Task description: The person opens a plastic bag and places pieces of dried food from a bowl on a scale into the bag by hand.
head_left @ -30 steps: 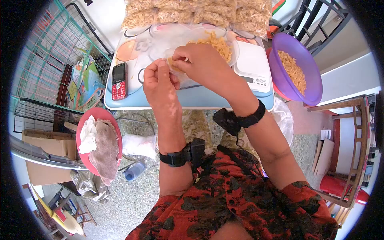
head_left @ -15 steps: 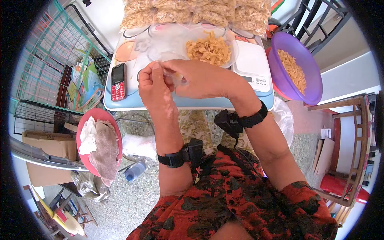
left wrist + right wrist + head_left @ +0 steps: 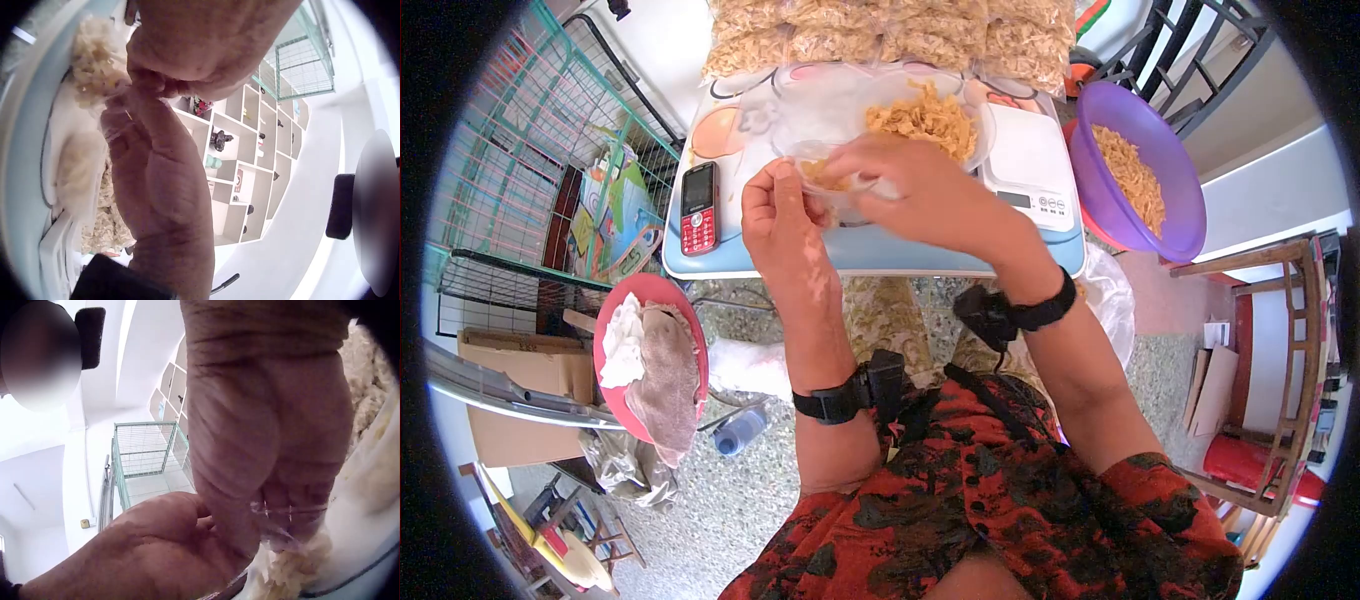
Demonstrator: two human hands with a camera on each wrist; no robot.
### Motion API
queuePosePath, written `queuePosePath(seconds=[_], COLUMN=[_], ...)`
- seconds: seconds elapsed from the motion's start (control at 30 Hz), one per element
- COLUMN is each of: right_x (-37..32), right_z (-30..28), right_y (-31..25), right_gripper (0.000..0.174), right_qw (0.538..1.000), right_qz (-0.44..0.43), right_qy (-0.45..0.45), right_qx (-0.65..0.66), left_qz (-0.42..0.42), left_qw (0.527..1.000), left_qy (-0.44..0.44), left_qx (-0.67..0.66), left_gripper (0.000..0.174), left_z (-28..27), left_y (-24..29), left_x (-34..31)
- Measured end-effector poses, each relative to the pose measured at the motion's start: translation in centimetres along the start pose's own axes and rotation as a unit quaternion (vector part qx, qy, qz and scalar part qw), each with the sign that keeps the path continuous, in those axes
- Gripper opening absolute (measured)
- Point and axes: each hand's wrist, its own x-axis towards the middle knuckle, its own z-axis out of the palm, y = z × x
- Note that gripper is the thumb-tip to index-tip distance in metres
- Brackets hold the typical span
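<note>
In the head view, my left hand [image 3: 790, 225] pinches the edge of a small clear plastic bag [image 3: 825, 178] between thumb and fingers. Yellowish dried strips show inside the bag, also visible in the left wrist view as a pale bundle [image 3: 100, 65]. My right hand [image 3: 930, 195] is at the bag's other side, slightly blurred, thumb and fingers curled with clear film between them. The right wrist view shows film [image 3: 287, 515] stretched across those fingers, above the strips [image 3: 294, 569]. Just beyond, a clear bowl [image 3: 990, 125] holds more strips [image 3: 925, 120].
A white digital scale [image 3: 1030, 160] stands right of the bowl, a red and black phone [image 3: 699, 207] at the table's left. Filled bags [image 3: 890, 35] are stacked along the back. A purple basin [image 3: 1185, 190] of strips is at right, a red stool [image 3: 612, 390] with cloths at left.
My right hand swung in over the left, covering the bag, then drew back right and up. The bag with strips shows again between the hands; my left hand shifted slightly left.
</note>
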Motion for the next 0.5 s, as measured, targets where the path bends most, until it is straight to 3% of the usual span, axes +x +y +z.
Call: queuePosePath(seconds=[0.03,0.13,0.23,0.37,0.5], right_x=[-0.4,-1.5,-1.8,-1.6,-0.6], right_z=[-0.7,-3.8,-5.1,-4.2,-3.3], right_y=[0.6,2.1,4.7,8.2,9.4], right_gripper=[0.027,0.028,0.024,0.033,0.031], right_qw=[0.999,0.987,0.968,0.945,0.938], right_qz=[-0.014,0.112,0.147,0.17,0.216], right_qy=[0.046,0.1,0.128,0.093,0.041], right_qx=[0.015,-0.062,-0.157,-0.263,-0.266], left_qz=[-0.006,-0.006,0.032,0.09,0.03], left_qw=[1.0,1.0,0.998,0.994,0.998], left_qy=[-0.001,-0.009,-0.022,-0.051,-0.051], left_qx=[-0.004,0.002,-0.047,-0.045,0.01], left_gripper=[0.017,0.018,0.018,0.017,0.017], left_z=[0.0,0.0,1.2,1.8,1.1], left_y=[-0.1,-0.3,0.0,-0.1,-1.4], left_x=[0.0,0.0,-0.5,-0.8,-0.3])
